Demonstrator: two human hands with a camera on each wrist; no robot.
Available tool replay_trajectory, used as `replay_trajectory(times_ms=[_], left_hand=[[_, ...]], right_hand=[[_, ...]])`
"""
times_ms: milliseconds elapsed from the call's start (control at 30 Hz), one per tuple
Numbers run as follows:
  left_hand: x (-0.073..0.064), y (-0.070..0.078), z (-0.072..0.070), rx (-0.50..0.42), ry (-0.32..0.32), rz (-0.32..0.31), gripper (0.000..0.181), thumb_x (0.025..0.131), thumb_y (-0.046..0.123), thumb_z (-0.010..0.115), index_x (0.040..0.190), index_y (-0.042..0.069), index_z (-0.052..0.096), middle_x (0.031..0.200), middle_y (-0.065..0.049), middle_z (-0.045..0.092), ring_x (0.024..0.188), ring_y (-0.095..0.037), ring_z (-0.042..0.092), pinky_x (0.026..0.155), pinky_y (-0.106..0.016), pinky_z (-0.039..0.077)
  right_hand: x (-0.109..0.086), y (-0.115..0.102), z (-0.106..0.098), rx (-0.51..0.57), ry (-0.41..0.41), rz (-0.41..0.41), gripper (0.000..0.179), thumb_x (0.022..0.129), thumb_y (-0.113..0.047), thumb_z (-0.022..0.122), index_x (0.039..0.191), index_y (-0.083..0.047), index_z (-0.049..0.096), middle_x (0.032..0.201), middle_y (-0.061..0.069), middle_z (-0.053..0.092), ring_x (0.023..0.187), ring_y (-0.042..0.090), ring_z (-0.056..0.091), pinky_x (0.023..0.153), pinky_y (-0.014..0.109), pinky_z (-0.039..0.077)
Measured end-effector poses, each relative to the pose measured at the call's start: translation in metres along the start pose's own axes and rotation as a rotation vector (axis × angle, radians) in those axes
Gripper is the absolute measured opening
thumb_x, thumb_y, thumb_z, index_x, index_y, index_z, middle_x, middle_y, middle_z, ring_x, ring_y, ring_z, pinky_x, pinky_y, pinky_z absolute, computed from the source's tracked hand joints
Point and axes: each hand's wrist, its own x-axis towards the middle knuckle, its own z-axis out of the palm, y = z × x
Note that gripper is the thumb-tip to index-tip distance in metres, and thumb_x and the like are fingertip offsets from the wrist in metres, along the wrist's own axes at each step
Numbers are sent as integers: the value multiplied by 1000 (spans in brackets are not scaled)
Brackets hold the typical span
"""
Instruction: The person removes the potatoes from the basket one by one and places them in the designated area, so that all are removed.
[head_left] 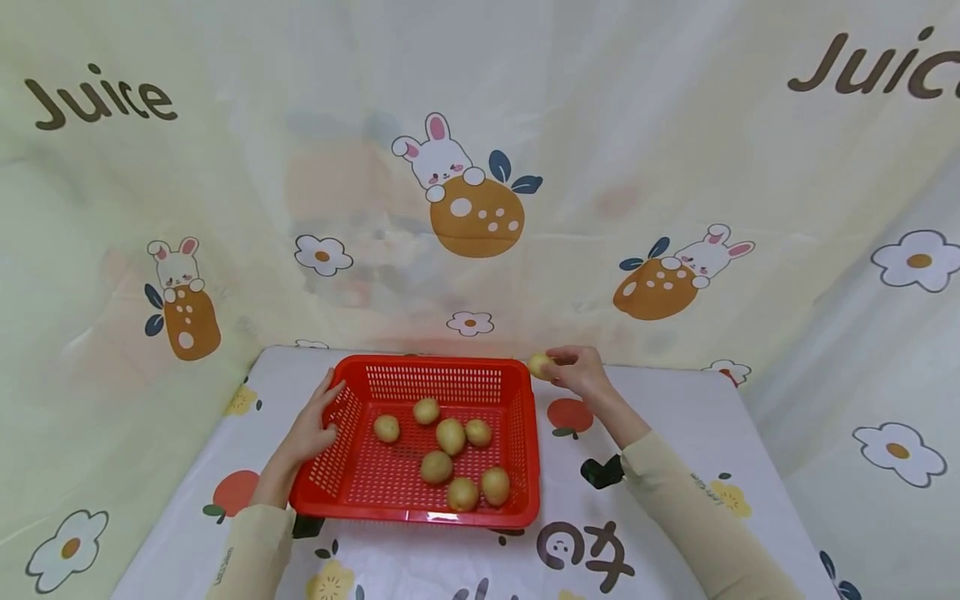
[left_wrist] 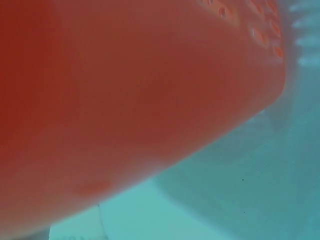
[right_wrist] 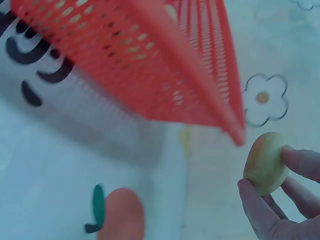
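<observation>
A red plastic basket point(head_left: 408, 515) with slotted walls stands on the patterned cloth, with several potatoes point(head_left: 451, 437) loose on its floor. My left hand point(head_left: 309, 423) grips the basket's left rim, its thumb reaching over to the inside. Close up in the left wrist view, the basket's smooth red side point(left_wrist: 150, 100) fills most of the picture and hides the fingers. Just beyond the basket's back right corner, my right hand point(head_left: 581, 371) pinches one potato point(right_wrist: 265, 162) between thumb and fingertips.
The white tablecloth point(head_left: 667, 500) carries printed fruit and lettering. A printed curtain point(head_left: 570, 275) hangs right behind the table's back edge, and another sheet point(head_left: 847, 350) closes off the right side. A small dark object point(head_left: 602, 472) lies beside the right sleeve.
</observation>
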Motion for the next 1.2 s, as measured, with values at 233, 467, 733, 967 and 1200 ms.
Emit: replay_trajectory(times_ms=[233,467,733,967,1200], left_hand=[[2,-2,-1,4,8,25,77,73,-20,48,148,-11,32,163,-22,6,146,-47,9,104,-61,35],[1,-1,-1,19,4,5,78,73,-19,48,148,-9,32,163,-22,7,146,-48,11,100,-58,41],[1,1,-1,13,3,-6,79,72,-19,49,149,-8,33,163,-20,7,147,-45,10,100,-55,41],[1,0,0,2,3,-3,79,73,-19,49,149,-8,31,163,-21,6,146,-46,10,101,-58,40],[1,-3,0,-2,3,-23,79,74,-19,48,150,-7,31,164,-20,5,147,-45,8,105,-59,35]], right_hand=[[8,35,-9,-49,44,18,39,91,-6,65,124,13,59,122,31,60,102,36,61,87,40,55],[14,79,-15,-106,54,136,42,92,-14,63,126,11,57,126,30,55,108,39,55,90,42,52],[14,98,-16,-99,87,185,44,92,-15,64,126,11,56,127,30,51,106,37,53,85,39,54],[15,101,-12,-97,108,184,43,92,-16,64,126,10,56,126,29,52,106,37,53,82,37,54],[17,95,-15,-213,95,111,46,89,-15,63,126,11,55,126,32,52,109,40,52,83,41,54]])
